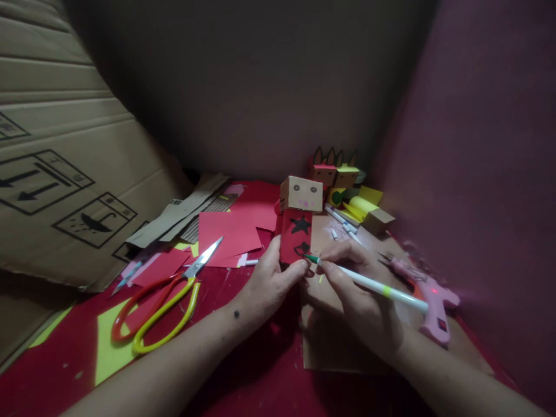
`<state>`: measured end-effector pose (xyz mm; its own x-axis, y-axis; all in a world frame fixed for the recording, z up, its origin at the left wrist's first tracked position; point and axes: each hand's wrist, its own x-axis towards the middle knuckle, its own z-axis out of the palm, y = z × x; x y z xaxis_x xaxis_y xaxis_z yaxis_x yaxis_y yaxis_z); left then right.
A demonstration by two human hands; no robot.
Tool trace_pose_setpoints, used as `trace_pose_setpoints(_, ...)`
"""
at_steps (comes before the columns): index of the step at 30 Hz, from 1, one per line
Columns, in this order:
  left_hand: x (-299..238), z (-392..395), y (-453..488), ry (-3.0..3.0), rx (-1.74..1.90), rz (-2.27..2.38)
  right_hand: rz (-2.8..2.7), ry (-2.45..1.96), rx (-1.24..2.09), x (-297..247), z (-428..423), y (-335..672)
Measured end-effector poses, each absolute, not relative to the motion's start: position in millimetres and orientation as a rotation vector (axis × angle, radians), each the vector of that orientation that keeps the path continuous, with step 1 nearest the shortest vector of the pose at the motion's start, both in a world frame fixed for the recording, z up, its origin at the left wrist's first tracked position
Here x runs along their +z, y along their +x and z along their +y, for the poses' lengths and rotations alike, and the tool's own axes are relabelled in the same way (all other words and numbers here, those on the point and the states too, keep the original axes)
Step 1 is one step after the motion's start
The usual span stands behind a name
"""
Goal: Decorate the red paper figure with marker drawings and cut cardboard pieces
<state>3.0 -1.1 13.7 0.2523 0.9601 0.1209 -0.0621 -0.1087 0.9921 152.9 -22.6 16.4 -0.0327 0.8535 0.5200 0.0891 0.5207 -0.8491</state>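
My left hand (277, 273) grips a small cardboard figure (296, 227) by the lower part of its red body. The figure stands upright, with a box head bearing two drawn eyes and a pink nose mark. A dark star sits high on its red front, and a second dark shape lies lower down. Between the fingers of my right hand (357, 278) is a white felt-tip pen (373, 284) with a green tip. That tip meets the red front, or nearly so, beside the lower shape.
Scissors (191, 284) with red and yellow handles lie at left among red paper (228, 234) and cardboard strips (174, 220). A pink glue gun (434, 301) rests at right on a cardboard sheet (343, 341). Behind are eared figures (334, 174); a large carton (78, 156) stands left.
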Motion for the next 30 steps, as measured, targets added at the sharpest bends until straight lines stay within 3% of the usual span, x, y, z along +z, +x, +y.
trace_pose_setpoints(30,14.3,-1.4,3.2,1.373,1.116,0.915,-1.460,-0.821,0.754,16.2,-22.2,151.5)
